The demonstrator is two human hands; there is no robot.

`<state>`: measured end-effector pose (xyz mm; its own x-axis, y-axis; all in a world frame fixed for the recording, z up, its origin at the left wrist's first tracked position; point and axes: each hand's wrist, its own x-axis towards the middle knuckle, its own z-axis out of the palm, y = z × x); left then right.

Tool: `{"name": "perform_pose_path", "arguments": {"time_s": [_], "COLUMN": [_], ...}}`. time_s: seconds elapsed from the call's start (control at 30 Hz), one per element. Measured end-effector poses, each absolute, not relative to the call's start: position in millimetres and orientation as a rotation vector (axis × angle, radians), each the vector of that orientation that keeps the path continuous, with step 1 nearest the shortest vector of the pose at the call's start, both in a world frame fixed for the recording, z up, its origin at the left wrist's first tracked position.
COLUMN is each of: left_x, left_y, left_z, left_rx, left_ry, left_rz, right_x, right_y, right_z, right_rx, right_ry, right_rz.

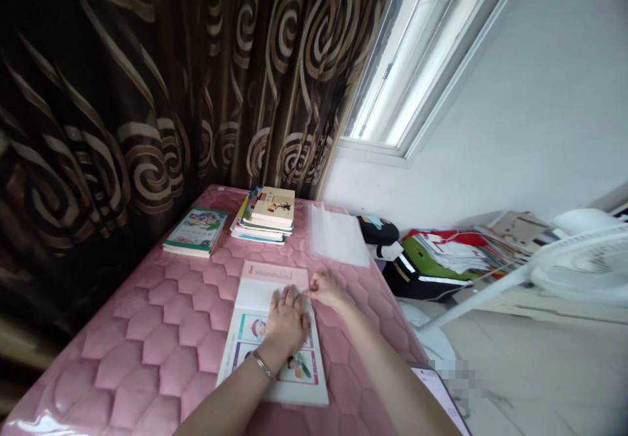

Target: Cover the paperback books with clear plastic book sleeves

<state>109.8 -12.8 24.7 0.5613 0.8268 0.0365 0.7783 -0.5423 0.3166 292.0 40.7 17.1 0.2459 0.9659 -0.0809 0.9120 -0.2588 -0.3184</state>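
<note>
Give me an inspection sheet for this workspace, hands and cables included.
Surface: pink hexagon-patterned tabletop, glossy at the near left corner.
Things in hand: open picture book lying on the tabletop, illustrated panels on its near page.
Clutter: book stack, green-covered books to its left, translucent plastic sheets to its right; phone-like device at the right edge, partly hidden.
Hands: left hand laid flat on the book; right hand at its right edge, fingers curled, grip unclear.
Cables: thin white cord over papers, right.
Surroundings: brown swirl-patterned curtain, window, white fan, green-and-black bag.
</note>
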Motion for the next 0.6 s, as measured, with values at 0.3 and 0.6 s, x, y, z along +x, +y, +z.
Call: {"name": "perform_pose_path", "arguments": {"time_s": [0.3, 0.6], "left_x": [109, 107], "left_y": [-12, -10], "left_z": [23, 24], "left_rx": [2.528, 2.535], "left_ry": [1.317, 1.322], "left_rz": [0.29, 0.4], "right_x": [281, 246], "right_y": [52, 29], "right_z": [26, 7], "right_rx": [-2.311, -2.156], "right_ry": [-1.712, -1.965], "right_rz": [0.289, 0.264]}}
